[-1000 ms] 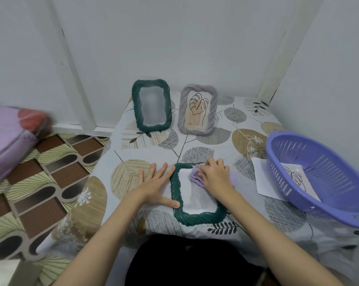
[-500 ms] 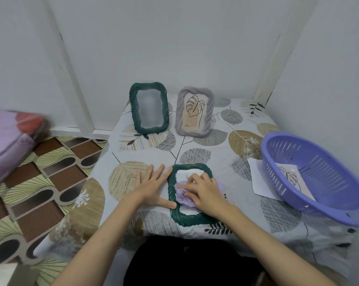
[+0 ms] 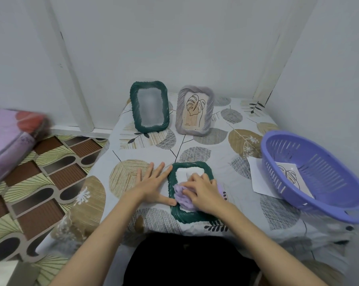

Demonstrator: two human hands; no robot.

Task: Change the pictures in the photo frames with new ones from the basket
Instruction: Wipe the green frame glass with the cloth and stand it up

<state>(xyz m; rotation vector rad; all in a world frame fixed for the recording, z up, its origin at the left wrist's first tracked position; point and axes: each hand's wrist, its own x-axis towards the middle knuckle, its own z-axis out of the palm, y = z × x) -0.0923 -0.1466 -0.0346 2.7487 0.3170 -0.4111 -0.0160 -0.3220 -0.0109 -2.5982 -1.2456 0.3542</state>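
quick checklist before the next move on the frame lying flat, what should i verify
1. Left hand steadies the flat green frame: ok, palm flat on the tablecloth, thumb against the frame's left edge.
2. Right hand has the purple cloth under control: ok, fingers press it on the frame.
3. Frame's window wiped clean: cannot tell, hand and cloth cover much of it.
4. New picture ready: ok, a leaf print lies in the purple basket.
5. Standing green frame done: cannot tell, its window looks blurred.
6. Standing grey frame filled: ok, it shows a leaf drawing.
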